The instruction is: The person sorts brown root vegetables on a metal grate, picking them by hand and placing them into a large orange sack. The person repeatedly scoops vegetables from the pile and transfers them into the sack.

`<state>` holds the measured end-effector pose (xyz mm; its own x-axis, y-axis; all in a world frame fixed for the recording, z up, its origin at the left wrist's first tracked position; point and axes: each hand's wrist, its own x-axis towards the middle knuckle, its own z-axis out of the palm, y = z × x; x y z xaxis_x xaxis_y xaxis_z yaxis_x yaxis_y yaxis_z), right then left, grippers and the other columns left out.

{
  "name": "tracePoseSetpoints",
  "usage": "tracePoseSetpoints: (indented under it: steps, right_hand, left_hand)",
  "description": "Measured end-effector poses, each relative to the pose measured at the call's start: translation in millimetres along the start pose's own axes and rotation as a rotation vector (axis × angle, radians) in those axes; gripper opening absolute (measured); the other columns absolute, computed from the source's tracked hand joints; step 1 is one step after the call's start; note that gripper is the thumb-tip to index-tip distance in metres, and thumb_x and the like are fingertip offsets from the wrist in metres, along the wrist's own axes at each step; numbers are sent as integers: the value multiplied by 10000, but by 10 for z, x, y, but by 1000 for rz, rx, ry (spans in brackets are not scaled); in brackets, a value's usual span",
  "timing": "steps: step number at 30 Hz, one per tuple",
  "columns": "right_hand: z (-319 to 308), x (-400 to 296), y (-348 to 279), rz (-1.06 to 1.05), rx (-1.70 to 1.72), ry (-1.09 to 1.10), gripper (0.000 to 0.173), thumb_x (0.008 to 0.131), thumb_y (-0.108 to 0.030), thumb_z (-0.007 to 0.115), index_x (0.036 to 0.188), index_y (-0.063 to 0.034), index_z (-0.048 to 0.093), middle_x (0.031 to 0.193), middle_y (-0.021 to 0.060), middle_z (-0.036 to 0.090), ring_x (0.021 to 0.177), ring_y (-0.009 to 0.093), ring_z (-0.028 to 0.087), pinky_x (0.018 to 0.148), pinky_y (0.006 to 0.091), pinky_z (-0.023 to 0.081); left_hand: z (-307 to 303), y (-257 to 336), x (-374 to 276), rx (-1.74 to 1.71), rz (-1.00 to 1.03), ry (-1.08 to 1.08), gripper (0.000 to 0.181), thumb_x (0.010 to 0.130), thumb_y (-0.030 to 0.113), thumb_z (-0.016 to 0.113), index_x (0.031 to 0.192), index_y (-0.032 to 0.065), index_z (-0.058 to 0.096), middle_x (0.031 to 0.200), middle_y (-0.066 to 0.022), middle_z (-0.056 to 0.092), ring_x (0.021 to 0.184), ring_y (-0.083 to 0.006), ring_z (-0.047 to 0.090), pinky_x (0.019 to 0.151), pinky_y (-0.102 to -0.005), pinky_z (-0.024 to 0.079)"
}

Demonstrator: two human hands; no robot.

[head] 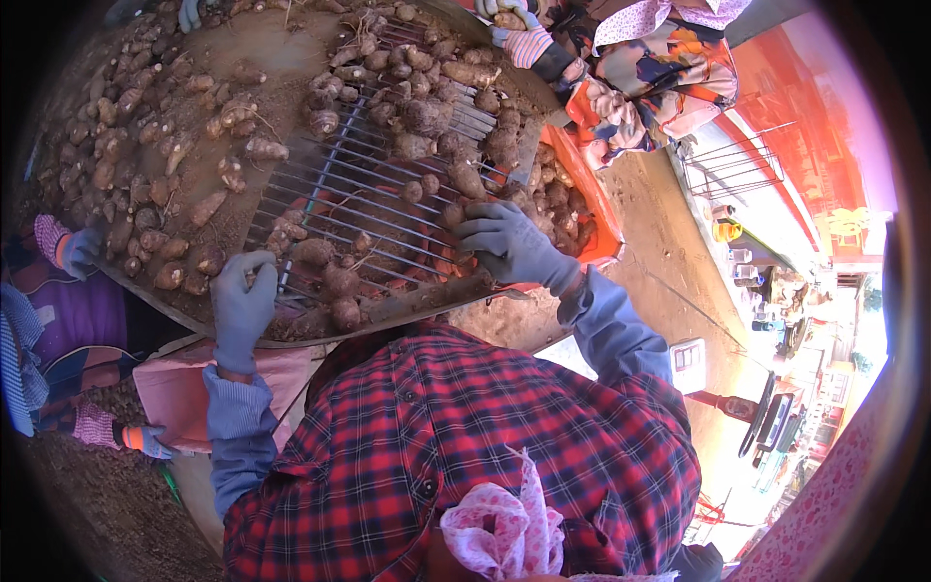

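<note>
My left hand [244,309], in a grey-blue work glove, is at the near edge of a sorting table [302,44]. Its fingers are curled, and I cannot tell whether a small piece is between them. Beside it, small brown taro-like tubers [314,252] lie on a grate of metal bars [356,174]. My right hand [520,244], gloved alike, reaches over the right end of the grate. Its fingertips touch or cover a tuber [452,215]; the palm side is hidden. A heap of soil-covered tubers [425,116] lies farther up the grate.
Many more tubers [145,193] cover the table's left part. An orange-lined container [607,225] holds tubers at the right. Co-workers' gloved hands show at the left [78,251], lower left [145,441] and top right [527,44]. A pink container [174,396] stands below the table edge. A digital scale [687,364] stands right.
</note>
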<state>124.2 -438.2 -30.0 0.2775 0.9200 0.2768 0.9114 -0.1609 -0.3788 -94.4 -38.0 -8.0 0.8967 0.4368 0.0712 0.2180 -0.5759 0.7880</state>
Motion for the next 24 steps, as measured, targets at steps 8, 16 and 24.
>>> tracePoseSetpoints:
  steps: [8,16,24]
  right_hand:
    - [-566,0,357,613,380,489,235,965,-61,700,1195,-40,747,1062,134,763,948,247,739,834,334,566]
    - [-145,-9,215,794,126,90,614,951,-426,724,1455,-104,585,1227,210,706,1157,407,677,976,474,550]
    - [496,261,153,433,-130,67,821,882,-365,745,1596,-113,426,1455,272,524,1260,477,577,1037,549,502]
  left_hand:
    - [373,140,-153,371,-182,-449,391,858,350,755,1096,40,764,897,-169,766,847,-303,758,770,-393,575]
    - [998,406,35,184,-117,-534,441,855,332,741,1151,7,711,914,-180,754,853,-319,755,769,-437,577]
    - [1311,359,38,-198,-63,-369,448,927,241,735,1299,-2,685,1014,-145,778,855,-220,755,790,-386,591]
